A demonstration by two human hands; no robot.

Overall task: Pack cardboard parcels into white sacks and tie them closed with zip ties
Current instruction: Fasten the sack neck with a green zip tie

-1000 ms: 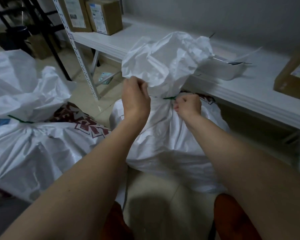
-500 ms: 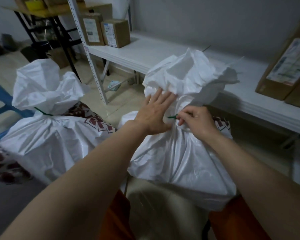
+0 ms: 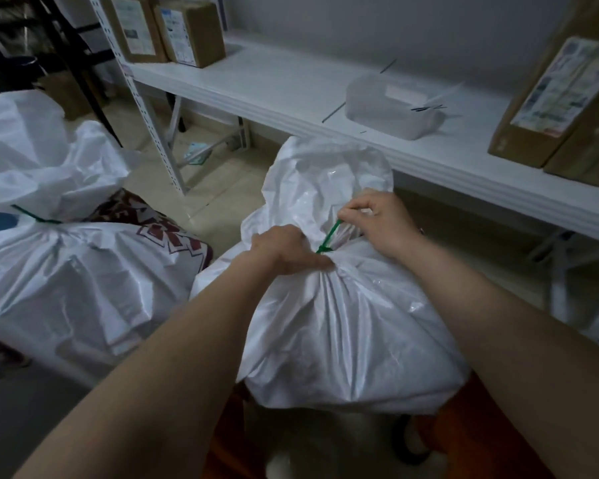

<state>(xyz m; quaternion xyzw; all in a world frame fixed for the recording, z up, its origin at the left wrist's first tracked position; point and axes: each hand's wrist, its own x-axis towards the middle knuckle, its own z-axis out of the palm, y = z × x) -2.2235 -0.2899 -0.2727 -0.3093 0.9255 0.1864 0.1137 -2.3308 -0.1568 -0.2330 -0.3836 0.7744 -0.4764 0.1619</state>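
Observation:
A full white sack (image 3: 346, 326) stands on the floor in front of me, its neck gathered. My left hand (image 3: 284, 248) is clenched around the gathered neck. A green zip tie (image 3: 329, 236) circles the neck, and my right hand (image 3: 377, 219) pinches its free tail, which runs up and to the right. The sack's loose top (image 3: 325, 174) flops above my hands. The parcels inside are hidden.
A second white sack (image 3: 70, 271) tied with a green zip tie (image 3: 35, 216) sits at the left. A white shelf (image 3: 291, 84) behind carries cardboard parcels (image 3: 191, 32) at the left, larger parcels (image 3: 561, 98) at the right, and a clear tub (image 3: 391, 105) of zip ties.
My left hand went from lying flat on the sack's top to gripping the neck. My right hand has drawn the zip tie's tail out, and the sack's top has dropped lower.

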